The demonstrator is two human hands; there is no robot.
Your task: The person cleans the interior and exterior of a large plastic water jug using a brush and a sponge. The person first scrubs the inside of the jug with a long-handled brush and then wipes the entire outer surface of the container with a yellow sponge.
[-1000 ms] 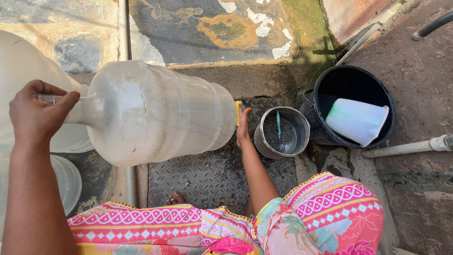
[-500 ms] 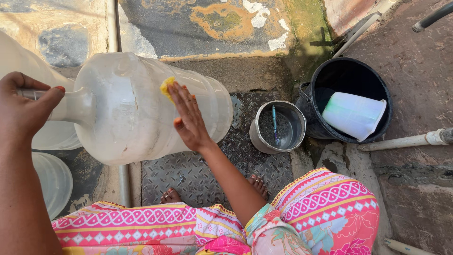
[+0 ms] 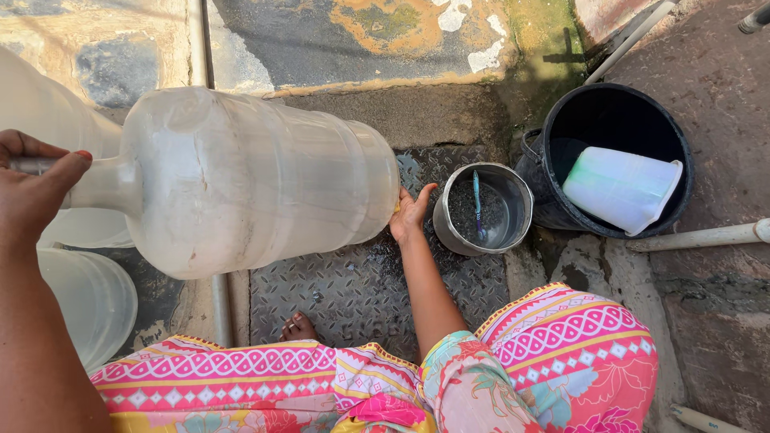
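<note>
A large translucent plastic water jug (image 3: 257,180) lies on its side above a metal tread plate (image 3: 361,281). My left hand (image 3: 32,196) is closed around the jug's narrow neck at the left. My right hand (image 3: 411,212) presses against the jug's flat bottom end at the right. A small yellow scrub pad (image 3: 396,207) is pinched between its fingers and the jug, mostly hidden. Just right of that hand stands a steel pot (image 3: 513,188).
The steel pot holds dark water and a thin blue stick (image 3: 476,202). A black bucket (image 3: 593,120) at the right contains a pale plastic pitcher (image 3: 622,188). Two more translucent jugs (image 3: 84,297) sit at the left. A white pipe (image 3: 698,236) and my bare foot (image 3: 298,327) are nearby.
My right hand, with the yellow pad, went from the jug's bottom up onto its side and has come back to the bottom end. The left hand keeps its hold on the neck.
</note>
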